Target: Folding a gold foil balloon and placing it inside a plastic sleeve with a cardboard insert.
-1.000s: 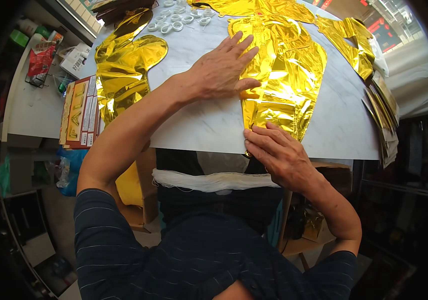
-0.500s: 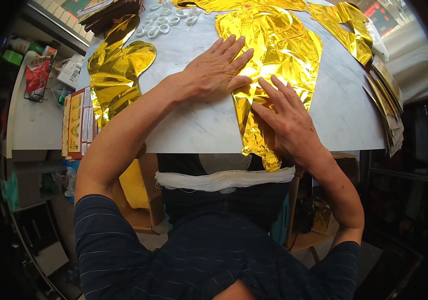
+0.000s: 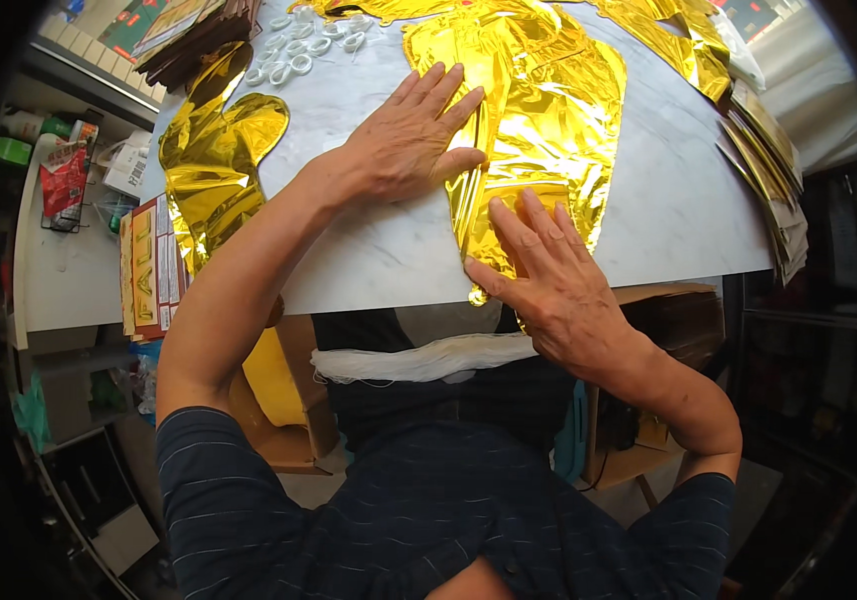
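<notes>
A shiny gold foil balloon (image 3: pixel 559 110), uninflated, lies flat on the white marbled table (image 3: pixel 359 255), its lower end reaching the near edge. My left hand (image 3: pixel 414 135) rests on the balloon's left margin, fingers spread and pointing away from me. Lower down, my right hand (image 3: pixel 549 270) lies over the balloon's near end, its fingers stretched out and the thumb toward the left edge. Part of the foil beneath that hand is hidden. Left of my left forearm is another flat gold foil balloon (image 3: pixel 214 150).
Several small white coiled loops (image 3: pixel 299 45) lie at the back left, beside a stack of brown packets (image 3: pixel 199 45). More gold foil (image 3: pixel 674 45) is at the back right, above a pile of flat sleeves (image 3: pixel 769 170). A white string bundle (image 3: pixel 424 360) lies across my lap.
My right hand has moved nearer to me along the foil, toward the table's front edge. My left hand stays spread on the balloon. The whole view has shifted slightly.
</notes>
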### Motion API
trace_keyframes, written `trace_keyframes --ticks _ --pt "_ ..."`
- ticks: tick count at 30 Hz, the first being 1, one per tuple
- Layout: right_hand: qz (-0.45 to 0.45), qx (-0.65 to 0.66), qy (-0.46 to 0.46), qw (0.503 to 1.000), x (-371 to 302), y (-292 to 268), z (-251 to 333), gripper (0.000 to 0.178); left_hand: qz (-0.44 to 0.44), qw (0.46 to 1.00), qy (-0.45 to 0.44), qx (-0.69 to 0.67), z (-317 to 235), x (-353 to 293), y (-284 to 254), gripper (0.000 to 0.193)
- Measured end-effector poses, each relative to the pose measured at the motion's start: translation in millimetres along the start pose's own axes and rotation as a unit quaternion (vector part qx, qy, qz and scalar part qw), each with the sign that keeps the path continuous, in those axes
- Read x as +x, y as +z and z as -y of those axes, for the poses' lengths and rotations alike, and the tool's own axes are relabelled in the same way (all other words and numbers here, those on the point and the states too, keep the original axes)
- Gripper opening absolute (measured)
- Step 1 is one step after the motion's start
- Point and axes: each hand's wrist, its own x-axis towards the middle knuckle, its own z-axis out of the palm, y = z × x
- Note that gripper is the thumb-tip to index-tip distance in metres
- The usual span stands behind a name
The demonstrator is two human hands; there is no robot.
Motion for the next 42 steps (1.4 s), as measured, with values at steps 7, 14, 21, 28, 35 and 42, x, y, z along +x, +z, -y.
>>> trace_keyframes --ticks 7,14,21,28,35,42 --pt "-0.101 0.070 0.010 0.992 25.7 -25.1 -32.9 0.042 0.009 1.000 0.000 0.008 -4.9 2.9 -10.2 0.079" --pt "-0.173 0.052 -0.040 0.983 84.1 8.5 -96.4 0.052 0.013 1.000 0.009 -0.016 -7.2 3.1 -9.2 0.080" --pt "-0.125 0.043 -0.028 0.991 85.3 20.5 -106.1 0.048 0.028 1.000 0.005 -0.012 -8.9 -1.2 -11.3 0.080" --pt "-0.142 0.017 -0.033 0.989 90.4 29.6 -112.6 0.043 -0.009 0.999 -0.015 -0.028 -29.0 -26.3 -11.7 0.083" --pt "-0.137 -0.007 -0.023 0.990 88.5 27.8 -113.7 0.041 0.103 0.993 0.023 -0.058 -96.5 -78.8 -39.3 0.100" --pt "-0.132 -0.009 -0.025 0.991 88.0 26.0 -113.7 0.038 0.202 0.963 0.098 -0.152 -127.4 -112.9 -69.7 0.108"
